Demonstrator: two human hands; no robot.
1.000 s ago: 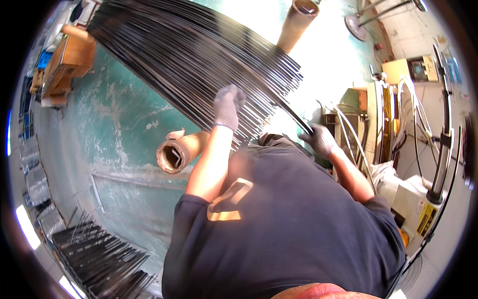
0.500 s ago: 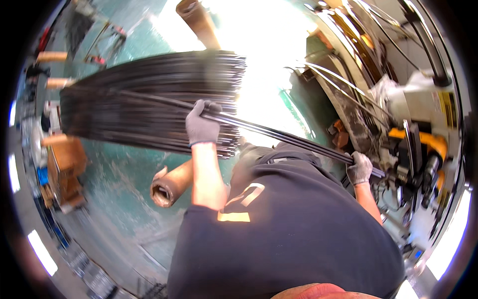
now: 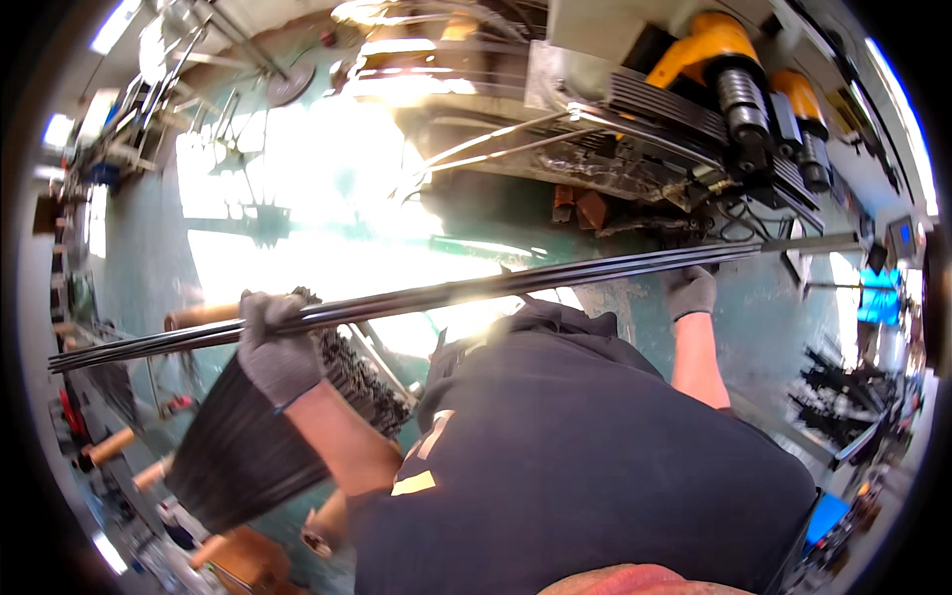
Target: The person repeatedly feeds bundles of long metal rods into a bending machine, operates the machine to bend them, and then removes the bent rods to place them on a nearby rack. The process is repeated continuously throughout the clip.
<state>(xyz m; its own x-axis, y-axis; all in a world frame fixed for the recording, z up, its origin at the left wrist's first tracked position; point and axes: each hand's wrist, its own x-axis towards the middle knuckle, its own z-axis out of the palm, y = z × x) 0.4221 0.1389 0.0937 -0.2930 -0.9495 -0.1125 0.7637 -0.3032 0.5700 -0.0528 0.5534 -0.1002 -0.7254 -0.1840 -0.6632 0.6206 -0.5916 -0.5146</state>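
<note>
Rods (image 3: 476, 291), dark and slender, cross before the torso (image 3: 585, 436) in a slanting bundle, the left end lower. From left: a cardboard tube (image 3: 198, 314), just beside the left hand; a dark pile (image 3: 248, 436), below that hand; the gloved left hand (image 3: 280, 347), closed around the rods; the gloved right hand (image 3: 691, 293), holding them from beneath, fingers partly hidden; a machine (image 3: 714, 45) with orange parts, beyond the bundle.

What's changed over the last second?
The left hand, over the pile a second ago, has taken hold of the long dark rods, which now run crosswise in front of the dark shirt. The view has swung right, so the pile now sits at its lower left. The right hand stays on the rods.
</note>
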